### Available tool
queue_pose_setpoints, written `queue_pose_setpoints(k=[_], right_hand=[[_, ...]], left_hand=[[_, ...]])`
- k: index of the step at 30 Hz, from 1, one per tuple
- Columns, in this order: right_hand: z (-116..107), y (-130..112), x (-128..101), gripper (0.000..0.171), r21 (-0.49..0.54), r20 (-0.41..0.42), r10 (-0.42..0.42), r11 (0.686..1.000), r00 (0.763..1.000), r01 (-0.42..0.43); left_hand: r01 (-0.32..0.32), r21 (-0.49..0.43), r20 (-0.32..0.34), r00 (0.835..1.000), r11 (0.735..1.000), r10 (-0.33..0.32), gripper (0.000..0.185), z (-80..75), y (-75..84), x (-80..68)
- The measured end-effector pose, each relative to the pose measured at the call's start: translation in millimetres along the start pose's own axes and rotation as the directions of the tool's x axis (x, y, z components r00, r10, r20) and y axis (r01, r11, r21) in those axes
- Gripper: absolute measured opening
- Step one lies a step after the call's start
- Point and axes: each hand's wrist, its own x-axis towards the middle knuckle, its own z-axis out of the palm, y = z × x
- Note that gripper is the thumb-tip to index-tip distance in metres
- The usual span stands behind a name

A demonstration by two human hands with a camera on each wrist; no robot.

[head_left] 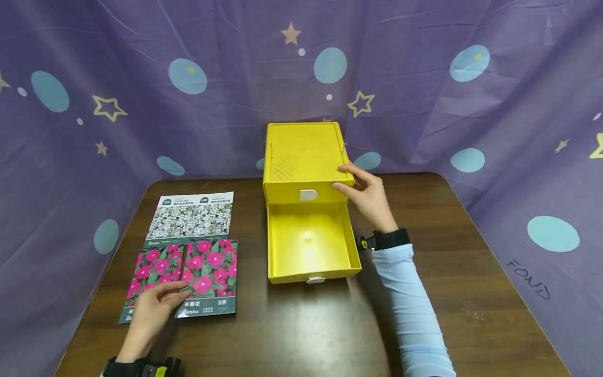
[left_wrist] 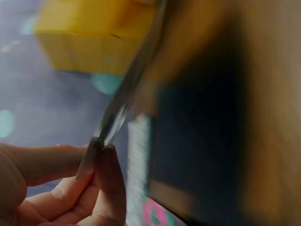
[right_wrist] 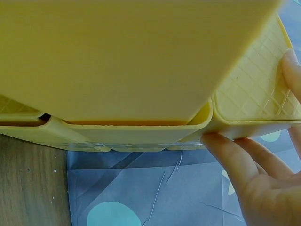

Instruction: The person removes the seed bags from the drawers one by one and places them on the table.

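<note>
My left hand (head_left: 153, 313) pinches the left edge of a seed packet (head_left: 210, 272) with pink flowers on its front. In the left wrist view the packet (left_wrist: 123, 96) shows edge-on between thumb and finger. Another pink-flower packet (head_left: 157, 267) lies beside it, partly behind the hand. At the upper right corner of a yellow two-drawer box (head_left: 306, 149), my right hand (head_left: 369, 196) grips with its fingers spread over top and side. The box's lower drawer (head_left: 308, 246) is pulled out, and its inside is bare. In the right wrist view the fingers (right_wrist: 235, 162) press the box's side.
Two white-flower packets (head_left: 190, 217) lie side by side on the brown table (head_left: 311, 330), above the pink ones. Behind the box hangs a purple curtain (head_left: 254, 94) with stars and blue dots. White pulls (head_left: 308, 195) sit on the drawer fronts.
</note>
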Motion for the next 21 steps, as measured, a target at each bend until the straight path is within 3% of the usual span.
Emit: queue_pose_setpoints(k=[2,5,11,16,21], right_hand=[[0,0,0,0.040,0.002,0.006,-0.006,1.000,1.000,0.006],[-1,0,0,0.040,0.005,0.010,-0.009,1.000,1.000,0.009],[-2,0,-1,0.040,-0.012,-0.012,0.007,1.000,1.000,-0.007],[-1,0,0,0.040,-0.009,-0.006,0.000,1.000,1.000,0.000],[0,0,0,0.040,-0.019,-0.009,0.003,1.000,1.000,-0.003]], left_hand=[[0.000,0.079,-0.022,1.000,0.997,0.001,0.032,5.4,-9.6,7.6],[-0.042,0.192,-0.066,0.996,0.981,0.055,0.028,10.6,-16.7,15.1],[-0.141,0.413,-0.126,0.970,0.900,0.209,0.031,18.4,-15.3,21.4],[-0.134,0.444,-0.108,0.974,0.886,0.202,0.036,25.9,-13.2,19.5],[-0.097,0.467,-0.135,0.974,0.879,0.179,0.037,33.5,-14.6,17.8]])
